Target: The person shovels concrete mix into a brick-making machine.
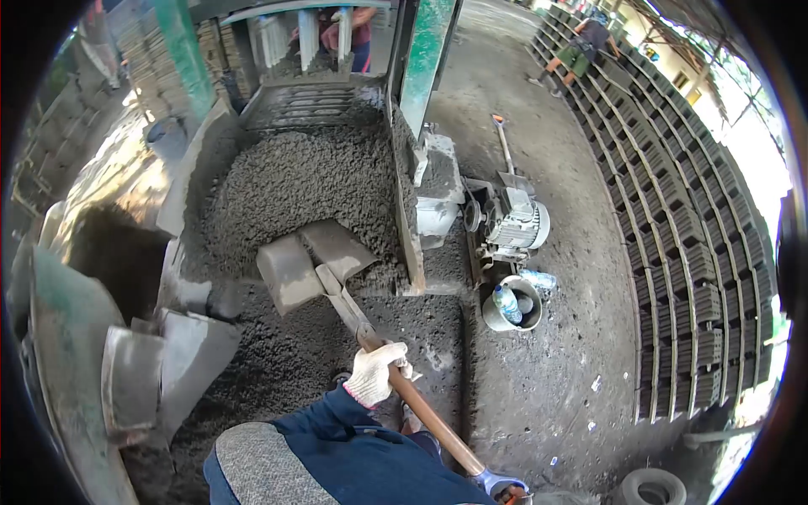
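Observation:
My left hand (379, 374), in a white knitted glove, is closed around the wooden shaft of a shovel (429, 414). The shovel slants from the lower right up to its wide grey blade (286, 273), which rests over the front edge of a trough (408, 215). Damp, dark grey mix (295, 181) is heaped in that trough, touching the blade's far side. At the bottom edge, my right hand (512, 497) is at the blue end grip; only a small orange and pale bit shows, and the rest is cut off.
Right of the trough stand an electric motor (518, 223), a bucket (512, 320) with bottles, and another shovel (505, 147). Stacked blocks on racks (673, 252) line the right side. One person (581, 50) bends there; another (358, 38) is behind the machine. A tyre (652, 488) lies lower right.

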A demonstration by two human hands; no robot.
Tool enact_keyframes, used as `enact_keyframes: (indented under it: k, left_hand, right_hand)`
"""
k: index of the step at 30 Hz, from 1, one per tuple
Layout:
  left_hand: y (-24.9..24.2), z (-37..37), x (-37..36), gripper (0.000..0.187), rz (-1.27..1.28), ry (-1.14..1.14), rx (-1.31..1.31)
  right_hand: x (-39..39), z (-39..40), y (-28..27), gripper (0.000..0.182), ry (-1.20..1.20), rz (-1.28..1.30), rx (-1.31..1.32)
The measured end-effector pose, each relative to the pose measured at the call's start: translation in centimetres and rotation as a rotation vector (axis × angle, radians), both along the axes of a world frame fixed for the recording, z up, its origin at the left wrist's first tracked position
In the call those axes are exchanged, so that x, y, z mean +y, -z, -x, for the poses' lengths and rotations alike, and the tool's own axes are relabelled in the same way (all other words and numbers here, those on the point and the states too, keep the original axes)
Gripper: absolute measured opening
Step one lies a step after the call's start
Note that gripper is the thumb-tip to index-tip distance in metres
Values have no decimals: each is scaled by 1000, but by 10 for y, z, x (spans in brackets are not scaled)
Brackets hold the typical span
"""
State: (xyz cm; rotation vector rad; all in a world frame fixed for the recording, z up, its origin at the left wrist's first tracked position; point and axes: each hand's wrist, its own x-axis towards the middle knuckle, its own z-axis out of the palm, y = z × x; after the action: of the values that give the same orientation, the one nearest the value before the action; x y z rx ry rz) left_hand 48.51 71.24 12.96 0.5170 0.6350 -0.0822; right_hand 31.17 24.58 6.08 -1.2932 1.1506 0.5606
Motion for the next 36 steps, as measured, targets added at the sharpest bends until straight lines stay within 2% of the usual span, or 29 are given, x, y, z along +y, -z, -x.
enact_keyframes:
  k: [4, 9, 10, 11, 12, 13, 14, 16, 19, 20, 23, 25, 29, 32, 36]
  left_hand:
    - [-14, -33, 77, 12, 34, 94, -44]
    - [3, -96, 168, 8, -7, 148, -187]
    - [2, -111, 186, 9, -79, 155, -203]
    - [-10, -123, 204, 10, -123, 145, -205]
    - [-22, -136, 218, 12, -211, 98, -191]
    - [-22, -149, 232, 13, -152, 79, -200]
    - [-16, -160, 240, 16, -240, 29, -225]
    - [-19, -171, 243, 20, -216, -62, -148]
    - [-43, -105, 191, 23, -99, -14, -238]
    - [-47, -80, 172, 21, -46, 38, -175]
    - [-42, -7, 105, 16, 55, 156, -234]
    - [-32, 30, 68, 13, 96, 195, -171]
    - [-17, 89, 3, 8, 138, 272, -116]
    - [-8, 145, -62, 6, 152, 343, -79]
    - [-1, 202, -114, 2, 332, 443, 17]
  right_hand:
    - [94, -1, -17, 23, -43, -12, -52]
    - [178, -4, -44, 27, -182, -100, -282]
    - [150, 29, 60, 32, 53, -571, -338]
    - [217, -12, -34, 31, -102, -365, -419]
    - [241, -22, -34, 29, -62, -342, -461]
    - [273, -33, -55, 30, 72, -370, -481]
    - [292, -43, -66, 32, 151, -472, -470]
    - [302, -50, -108, 31, -75, -284, -547]
    - [237, -20, -88, 22, -10, -196, -449]
    - [203, 1, -53, 20, 49, -94, -464]
    - [129, 58, 15, 20, -154, 304, -382]
    - [108, 93, 41, 19, -104, 280, -324]
    - [72, 164, 68, 19, 126, 54, -268]
    - [19, 236, 48, 18, 265, 3, -209]
    - [-23, 304, 13, 18, 397, 25, -127]
